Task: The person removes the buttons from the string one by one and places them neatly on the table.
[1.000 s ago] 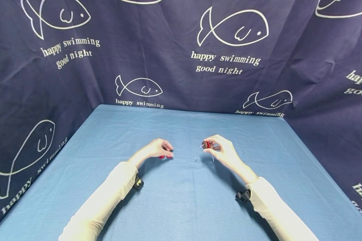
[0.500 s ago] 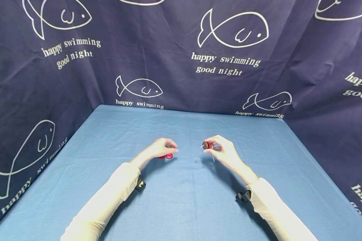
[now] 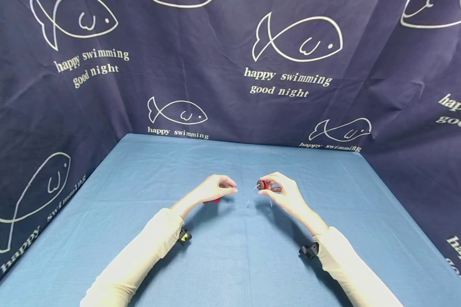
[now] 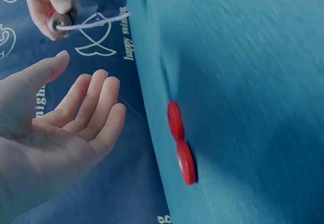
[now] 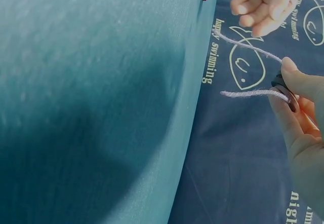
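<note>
My right hand (image 3: 288, 192) pinches a short stack of brown and red button-like discs (image 3: 263, 185) between thumb and fingers, above the table. Through the discs runs a pale cord (image 5: 255, 92), its two loose ends hanging out of the stack. My left hand (image 4: 76, 117) is empty, its fingers loosely bent and apart from the thumb, a short way left of the stack. Beneath it on the cloth lie two red discs (image 4: 186, 162), side by side with edges meeting; in the head view the left hand partly covers them.
A blue cloth (image 3: 230, 256) covers the table. Dark blue curtains (image 3: 223, 76) printed with white fish and lettering rise at the back and both sides. Black wrist cameras (image 3: 309, 250) sit under both cuffs.
My left hand has moved right, away from the red discs and closer to the stack, with nothing in it. The right hand stays almost still, holding the strung discs.
</note>
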Available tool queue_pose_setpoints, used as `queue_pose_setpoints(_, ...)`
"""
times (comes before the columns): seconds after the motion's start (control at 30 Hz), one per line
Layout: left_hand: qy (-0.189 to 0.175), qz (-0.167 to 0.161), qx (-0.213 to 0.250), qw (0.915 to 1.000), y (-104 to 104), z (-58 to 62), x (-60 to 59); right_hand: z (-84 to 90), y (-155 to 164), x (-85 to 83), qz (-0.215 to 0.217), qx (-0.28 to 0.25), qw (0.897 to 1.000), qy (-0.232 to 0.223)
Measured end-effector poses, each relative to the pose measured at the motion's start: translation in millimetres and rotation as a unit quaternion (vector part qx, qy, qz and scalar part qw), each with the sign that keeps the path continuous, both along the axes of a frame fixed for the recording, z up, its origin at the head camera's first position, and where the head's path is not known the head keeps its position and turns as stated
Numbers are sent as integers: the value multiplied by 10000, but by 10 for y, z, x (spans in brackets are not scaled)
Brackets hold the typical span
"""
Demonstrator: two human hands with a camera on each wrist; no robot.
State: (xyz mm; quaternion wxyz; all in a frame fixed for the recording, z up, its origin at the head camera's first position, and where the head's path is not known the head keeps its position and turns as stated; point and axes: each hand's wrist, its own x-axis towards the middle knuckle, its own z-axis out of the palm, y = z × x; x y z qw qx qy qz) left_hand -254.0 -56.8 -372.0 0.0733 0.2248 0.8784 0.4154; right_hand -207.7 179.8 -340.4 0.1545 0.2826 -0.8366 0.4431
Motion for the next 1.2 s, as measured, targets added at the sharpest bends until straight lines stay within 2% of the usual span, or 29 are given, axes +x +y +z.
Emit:
queue_pose_setpoints(0.13,43,-43,80,9999,56,17,16,-2,-13,7,50,-14,10000,-42)
queue_pose_setpoints(0.4,-224,-53,195,9995,151,50,43,-21,-44,-1,89,-10,9999,-137)
queue_pose_setpoints(0.63,-141,-82,264,9995,236,49,45,-34,-74,-9,146,-30,9999,-31)
queue_pose_setpoints(0.73,-183,-79,416,9989,260,35,42,-32,-90,-8,155,-29,9999,-40)
queue_pose_setpoints(0.97,-579,-206,953,9936,301,15,23,-31,-112,-2,201,-44,9998,-25)
queue_pose_setpoints(1.2,-779,-225,1228,9891,323,-4,18,-50,-125,-9,345,-130,9993,76)
